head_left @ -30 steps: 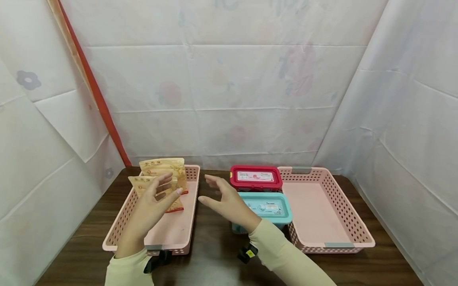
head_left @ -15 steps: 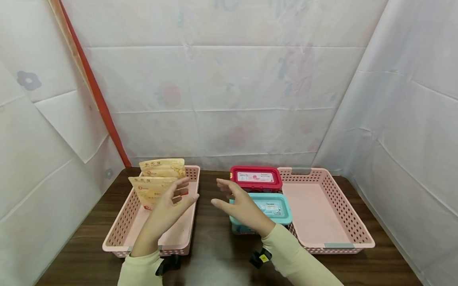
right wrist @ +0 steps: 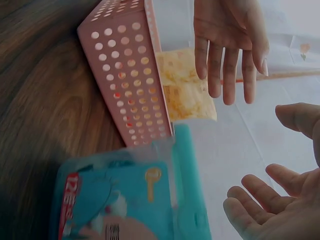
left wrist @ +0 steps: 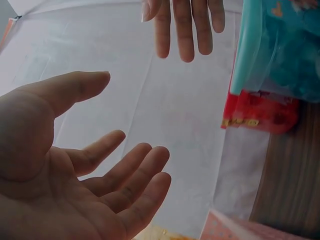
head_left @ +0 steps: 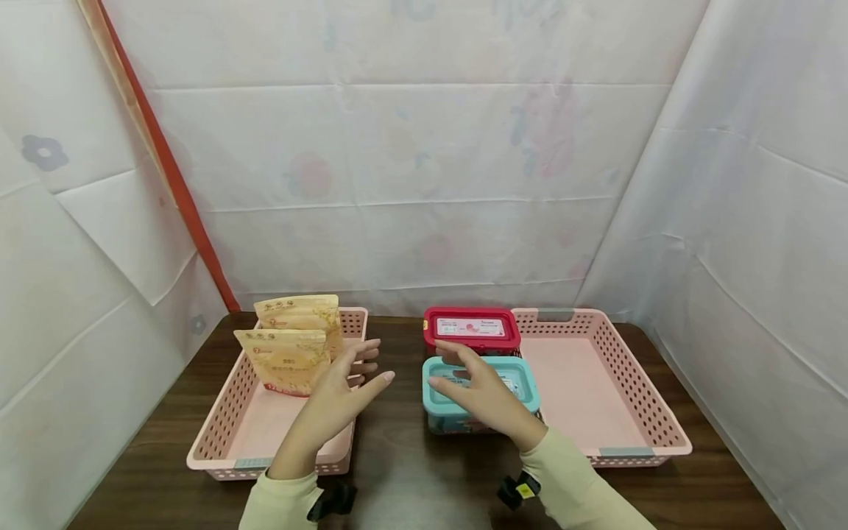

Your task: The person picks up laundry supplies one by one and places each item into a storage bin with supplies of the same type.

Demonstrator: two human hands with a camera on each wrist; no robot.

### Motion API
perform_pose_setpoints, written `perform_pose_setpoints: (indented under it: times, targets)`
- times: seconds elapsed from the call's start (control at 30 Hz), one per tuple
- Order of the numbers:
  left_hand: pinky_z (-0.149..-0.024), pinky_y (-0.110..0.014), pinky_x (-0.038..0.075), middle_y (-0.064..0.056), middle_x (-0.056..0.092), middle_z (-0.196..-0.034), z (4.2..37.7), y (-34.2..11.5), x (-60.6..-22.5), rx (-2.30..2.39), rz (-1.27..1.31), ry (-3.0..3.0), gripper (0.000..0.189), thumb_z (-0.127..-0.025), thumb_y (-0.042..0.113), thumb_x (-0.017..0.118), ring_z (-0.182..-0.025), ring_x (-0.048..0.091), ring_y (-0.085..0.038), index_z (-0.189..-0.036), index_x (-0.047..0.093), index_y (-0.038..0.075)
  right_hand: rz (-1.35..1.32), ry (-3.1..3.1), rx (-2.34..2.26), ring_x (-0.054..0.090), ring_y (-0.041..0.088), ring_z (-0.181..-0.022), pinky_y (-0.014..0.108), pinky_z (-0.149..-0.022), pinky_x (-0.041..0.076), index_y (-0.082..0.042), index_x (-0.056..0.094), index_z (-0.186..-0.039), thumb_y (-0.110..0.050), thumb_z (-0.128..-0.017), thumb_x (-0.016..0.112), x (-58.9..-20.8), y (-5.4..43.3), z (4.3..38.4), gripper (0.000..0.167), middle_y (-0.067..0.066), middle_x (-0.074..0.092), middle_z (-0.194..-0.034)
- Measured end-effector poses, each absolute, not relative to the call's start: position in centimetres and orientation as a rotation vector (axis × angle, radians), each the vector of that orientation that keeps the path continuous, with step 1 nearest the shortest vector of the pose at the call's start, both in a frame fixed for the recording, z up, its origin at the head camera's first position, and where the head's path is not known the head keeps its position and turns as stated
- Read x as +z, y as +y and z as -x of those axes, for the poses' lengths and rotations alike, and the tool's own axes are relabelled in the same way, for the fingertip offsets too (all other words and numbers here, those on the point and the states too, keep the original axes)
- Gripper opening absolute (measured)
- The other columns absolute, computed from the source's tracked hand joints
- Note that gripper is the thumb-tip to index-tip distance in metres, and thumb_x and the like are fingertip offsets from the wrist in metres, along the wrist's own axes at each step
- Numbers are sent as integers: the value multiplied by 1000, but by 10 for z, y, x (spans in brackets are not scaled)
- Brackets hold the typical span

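My left hand (head_left: pixel 334 401) hovers over the right side of the left pink basket (head_left: pixel 218 434), palm turned inward and fingers spread, holding nothing. Two yellow pouches stand in that basket: a front pouch (head_left: pixel 285 361) and a back pouch (head_left: pixel 303 315) behind it. Above the teal-lidded plastic box (head_left: pixel 437 401) my right hand (head_left: pixel 493 397) is held with loosely extended fingers and nothing in them. It hides part of the teal lid in the head view. Just behind stands a red-lidded box (head_left: pixel 472 324). In the left wrist view, the left fingers (left wrist: pixel 135 175) are plainly parted from the thumb.
A second pink basket (head_left: pixel 596 390) with grey handle strips stands to the right of the two boxes. Dark wooden tabletop (head_left: pixel 397 456) shows between the left basket and the boxes. White patterned sheets (head_left: pixel 424 162) enclose the back and sides.
Both hands have moved to the right, the left away from in front of the pouches, the right over the teal box. Pouches, boxes and baskets stay in place.
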State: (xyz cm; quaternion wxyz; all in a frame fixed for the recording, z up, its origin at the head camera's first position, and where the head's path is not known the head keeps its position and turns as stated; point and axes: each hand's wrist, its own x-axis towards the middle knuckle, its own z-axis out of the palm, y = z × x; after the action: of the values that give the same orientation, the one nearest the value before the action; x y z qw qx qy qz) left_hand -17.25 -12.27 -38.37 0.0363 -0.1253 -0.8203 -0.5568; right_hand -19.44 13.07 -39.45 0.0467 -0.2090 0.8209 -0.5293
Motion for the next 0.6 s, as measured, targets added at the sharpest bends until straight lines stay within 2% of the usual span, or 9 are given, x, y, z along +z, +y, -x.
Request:
perform_pose_setpoints:
  times: [0.17, 0.4, 0.6]
  targets:
    - [-103, -53, 45, -12, 59, -130, 171, -109, -389, -1728, 389, -2512, 56, -92, 26, 75, -119, 59, -30, -142, 53, 12, 616, 2523, -1619, 43, 22, -135, 52, -110, 38, -19, 44, -151, -34, -94, 71, -397, 145, 191, 64, 2, 49, -147]
    - [-99, -47, 50, -10, 62, -124, 171, -92, -398, -1781, 380, -2497, 51, -92, 23, 76, -113, 63, -29, -138, 56, 14, 596, 2550, -1623, 44, 23, -135, 54, -110, 38, -21, 46, -149, -32, -95, 72, -399, 159, 188, 61, 5, 50, -146]
    - [-91, -45, 54, -10, 63, -123, 171, -82, -406, -1841, 323, -2494, 48, -92, 24, 75, -111, 64, -28, -137, 58, 14, 598, 2576, -1595, 46, 24, -133, 53, -109, 39, -21, 47, -147, -32, -97, 69, -403, 170, 187, 56, 10, 52, -143]
